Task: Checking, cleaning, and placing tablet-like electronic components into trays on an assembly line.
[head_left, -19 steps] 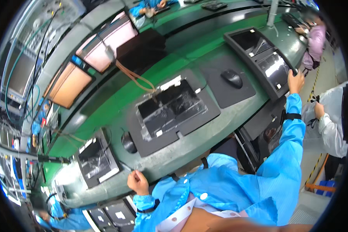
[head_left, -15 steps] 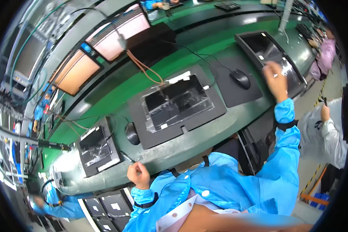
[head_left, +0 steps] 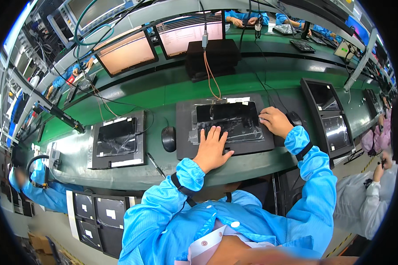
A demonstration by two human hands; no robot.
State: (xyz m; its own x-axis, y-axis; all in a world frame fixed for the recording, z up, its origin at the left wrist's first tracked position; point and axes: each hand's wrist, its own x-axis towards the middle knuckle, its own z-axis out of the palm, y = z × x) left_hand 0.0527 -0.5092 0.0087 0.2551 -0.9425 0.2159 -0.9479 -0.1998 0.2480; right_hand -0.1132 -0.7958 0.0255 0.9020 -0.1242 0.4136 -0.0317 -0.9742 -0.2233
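Observation:
A flat black screen panel (head_left: pixel 227 117) under wrinkled clear film lies on a dark foam pad (head_left: pixel 185 148) in front of me. My left hand (head_left: pixel 211 152) rests on the panel's lower left part, fingers spread and nothing gripped. At the panel's right edge is my right hand (head_left: pixel 276 123), its fingers bent and closed together; whatever lies between the fingertips is hidden. Thin orange cables (head_left: pixel 212 77) run down to the panel's top edge. A black mouse (head_left: pixel 168 139) sits left of the pad, and another mouse (head_left: pixel 293 118) is just beyond my right hand.
A second film-covered panel (head_left: pixel 116 138) lies on its pad at left, with a pen (head_left: pixel 155 164) nearby. At right stands a dark tray (head_left: pixel 317 115) holding two panels. Monitors (head_left: pixel 127 53) line the back. More panels fill a divided tray (head_left: pixel 102 236) below the bench. Other people work around.
My right hand has come left from the tray to the panel's right edge. My left hand has moved from the bench edge onto the panel, its fingers now spread. The view has turned.

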